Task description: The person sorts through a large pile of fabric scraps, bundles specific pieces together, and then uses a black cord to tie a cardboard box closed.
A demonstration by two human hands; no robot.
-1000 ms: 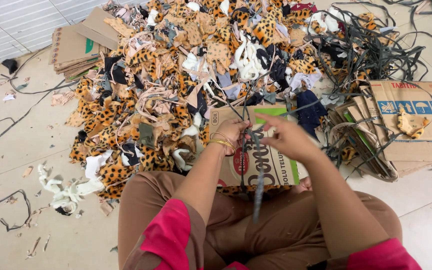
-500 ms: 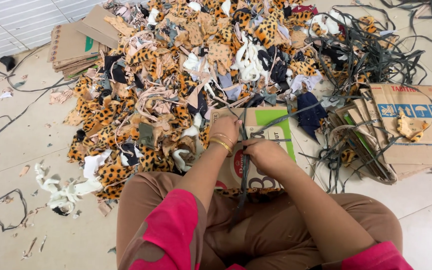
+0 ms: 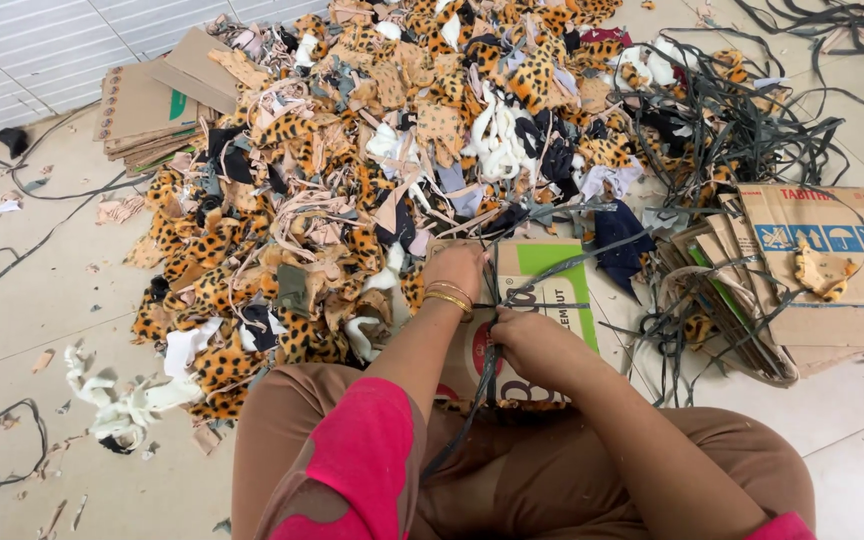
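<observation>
A dark strap [image 3: 512, 300] stretches across the flattened cardboard box [image 3: 552, 275] on my lap, pinched in my right hand [image 3: 537, 345] while my left hand [image 3: 455, 270] grips it, beside a heap of leopard-print scraps [image 3: 352, 180].

Both forearms reach up from the lower frame; the left hand [image 3: 455, 270] and right hand [image 3: 535, 345] are fisted, fingers curled, near centre.
</observation>
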